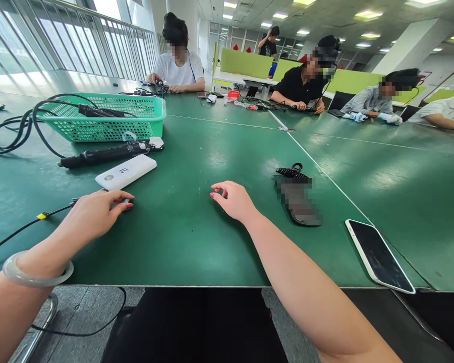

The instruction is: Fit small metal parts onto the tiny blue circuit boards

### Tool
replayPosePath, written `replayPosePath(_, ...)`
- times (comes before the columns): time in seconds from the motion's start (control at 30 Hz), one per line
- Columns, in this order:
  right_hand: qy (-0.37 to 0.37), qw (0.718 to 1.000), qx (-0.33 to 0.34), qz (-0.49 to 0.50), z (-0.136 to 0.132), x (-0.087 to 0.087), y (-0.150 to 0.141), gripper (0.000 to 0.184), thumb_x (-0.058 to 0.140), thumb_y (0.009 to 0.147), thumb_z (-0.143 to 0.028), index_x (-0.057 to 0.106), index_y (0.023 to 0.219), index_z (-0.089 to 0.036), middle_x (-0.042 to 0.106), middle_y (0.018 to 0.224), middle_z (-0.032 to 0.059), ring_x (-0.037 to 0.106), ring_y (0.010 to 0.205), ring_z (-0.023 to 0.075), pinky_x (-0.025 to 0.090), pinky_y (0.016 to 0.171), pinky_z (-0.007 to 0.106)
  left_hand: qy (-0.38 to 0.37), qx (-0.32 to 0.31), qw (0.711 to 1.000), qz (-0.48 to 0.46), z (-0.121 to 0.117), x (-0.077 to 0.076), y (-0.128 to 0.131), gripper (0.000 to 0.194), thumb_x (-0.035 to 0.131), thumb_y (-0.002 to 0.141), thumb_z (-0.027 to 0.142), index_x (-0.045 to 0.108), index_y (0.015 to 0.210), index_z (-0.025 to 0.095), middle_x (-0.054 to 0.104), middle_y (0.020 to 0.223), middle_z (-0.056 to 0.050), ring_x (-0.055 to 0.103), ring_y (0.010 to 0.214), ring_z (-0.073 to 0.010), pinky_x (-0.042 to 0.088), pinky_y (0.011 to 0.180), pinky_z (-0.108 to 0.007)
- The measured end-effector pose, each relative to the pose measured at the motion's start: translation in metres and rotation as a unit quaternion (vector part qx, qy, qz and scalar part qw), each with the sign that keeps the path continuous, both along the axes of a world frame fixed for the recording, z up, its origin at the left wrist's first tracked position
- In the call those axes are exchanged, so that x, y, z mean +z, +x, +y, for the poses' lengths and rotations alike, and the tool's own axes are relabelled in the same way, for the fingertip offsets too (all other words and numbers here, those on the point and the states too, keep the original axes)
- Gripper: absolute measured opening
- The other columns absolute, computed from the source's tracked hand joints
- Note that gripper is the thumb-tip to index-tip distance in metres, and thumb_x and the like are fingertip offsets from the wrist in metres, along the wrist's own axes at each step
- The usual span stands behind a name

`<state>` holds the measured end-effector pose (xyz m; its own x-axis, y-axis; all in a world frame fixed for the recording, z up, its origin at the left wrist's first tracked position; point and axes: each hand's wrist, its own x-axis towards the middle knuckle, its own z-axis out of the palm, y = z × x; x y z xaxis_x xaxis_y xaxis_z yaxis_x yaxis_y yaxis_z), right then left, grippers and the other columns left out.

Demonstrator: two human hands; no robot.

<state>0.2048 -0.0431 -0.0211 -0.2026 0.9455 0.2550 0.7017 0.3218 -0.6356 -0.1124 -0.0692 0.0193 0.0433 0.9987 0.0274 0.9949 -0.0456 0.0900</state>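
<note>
My left hand (94, 214) rests on the green table (196, 242), fingers loosely curled, its tips touching the plug end of a black cable (26, 227) just below a white power bank (126, 172). A pale bangle sits on that wrist. My right hand (232, 199) hovers palm down over bare table, fingers loosely curled and apart, holding nothing. A black electric screwdriver (106, 153) lies above the power bank.
A green plastic basket (106, 118) with black cables stands at the left. A dark flat object (297, 196) and a phone (380, 255) near the front edge lie to the right. Several people sit working along the far side of the table.
</note>
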Motion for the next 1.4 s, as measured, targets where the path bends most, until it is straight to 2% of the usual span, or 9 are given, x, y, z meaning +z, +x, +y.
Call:
replayPosePath(0.23,-0.019,1.0,-0.004,0.01,-0.001,0.0,0.001,0.029,0.053,0.085,-0.035,0.064,0.107,-0.02,0.065,0.097,0.0042,0.054,0.073,0.0119,0.045,0.068,0.029,-0.031,0.084,0.993,-0.074,0.006,0.003,-0.007,0.04,0.042,0.083,0.039,0.065,0.112,0.026,0.072,0.092,-0.001,0.061,0.075,-0.0231,0.042,0.071,-0.03)
replayPosePath(0.43,-0.021,1.0,-0.004,0.011,-0.001,0.0,0.002,0.029,0.052,0.085,-0.034,0.064,0.107,-0.02,0.065,0.096,0.0032,0.054,0.071,0.0112,0.045,0.067,0.029,-0.021,0.108,0.958,-0.265,0.009,-0.003,-0.012,0.039,0.045,0.083,0.033,0.061,0.114,0.017,0.067,0.115,-0.007,0.058,0.103,-0.0213,0.04,0.09,-0.03)
replayPosePath(0.57,-0.018,1.0,0.0,0.009,-0.001,0.0,0.002,0.027,0.053,0.085,-0.033,0.065,0.106,-0.02,0.066,0.093,0.0035,0.054,0.071,0.0112,0.045,0.067,0.029,-0.021,0.092,0.953,-0.286,0.008,-0.011,0.012,0.041,0.044,0.083,0.033,0.06,0.116,0.016,0.068,0.109,-0.009,0.059,0.099,-0.0219,0.043,0.085,-0.031)
replayPosePath(0.7,-0.014,1.0,0.003,0.01,0.0,0.0,0.001,0.028,0.053,0.085,-0.034,0.065,0.106,-0.021,0.066,0.091,0.0026,0.054,0.067,0.0108,0.045,0.066,0.029,-0.007,0.015,0.943,-0.333,0.01,-0.023,0.065,0.036,0.044,0.083,0.036,0.065,0.108,0.019,0.069,0.103,-0.007,0.06,0.097,-0.0215,0.042,0.087,-0.032)
replayPosePath(0.8,-0.029,0.999,-0.011,0.035,0.001,-0.001,0.001,0.027,0.055,0.083,-0.033,0.066,0.104,-0.019,0.068,0.09,0.0033,0.056,0.068,0.0116,0.047,0.07,0.03,-0.029,-0.045,0.901,-0.431,0.017,-0.029,0.112,0.034,0.044,0.084,0.033,0.066,0.106,0.02,0.069,0.1,-0.006,0.06,0.095,-0.0196,0.043,0.087,-0.031)
replayPosePath(0.97,-0.114,0.987,0.019,0.11,0.002,-0.004,0.009,0.025,0.056,0.082,-0.023,0.066,0.104,-0.018,0.069,0.101,0.0058,0.062,0.085,0.0133,0.047,0.085,0.032,-0.078,-0.055,0.809,-0.58,0.03,-0.032,0.161,0.029,0.047,0.083,0.027,0.066,0.102,0.016,0.066,0.103,-0.008,0.058,0.092,-0.0172,0.042,0.086,-0.031)
replayPosePath(1.2,-0.099,0.991,0.078,0.051,-0.002,0.0,0.015,0.029,0.06,0.079,-0.018,0.065,0.108,-0.019,0.067,0.105,0.0049,0.059,0.087,0.0121,0.047,0.081,0.03,-0.133,-0.043,0.679,-0.72,0.037,-0.031,0.159,0.023,0.051,0.085,0.023,0.063,0.103,0.014,0.062,0.099,-0.008,0.055,0.092,-0.013,0.041,0.091,-0.031)
replayPosePath(1.3,-0.054,0.997,0.057,0.013,-0.001,-0.001,0.007,0.021,0.063,0.079,-0.024,0.069,0.098,-0.021,0.066,0.091,0.0026,0.057,0.08,0.0125,0.045,0.075,0.029,-0.146,-0.043,0.658,-0.738,0.036,-0.029,0.154,0.021,0.052,0.085,0.024,0.062,0.101,0.017,0.061,0.099,-0.006,0.055,0.084,-0.0106,0.044,0.088,-0.031)
replayPosePath(1.4,-0.015,0.997,0.071,-0.024,0.0,-0.005,0.001,0.017,0.065,0.078,-0.028,0.071,0.093,-0.023,0.062,0.083,0.0016,0.054,0.08,0.014,0.043,0.073,0.029,-0.15,-0.046,0.661,-0.734,0.035,-0.027,0.152,0.019,0.052,0.086,0.026,0.062,0.1,0.017,0.06,0.1,-0.005,0.056,0.08,-0.0101,0.047,0.084,-0.031)
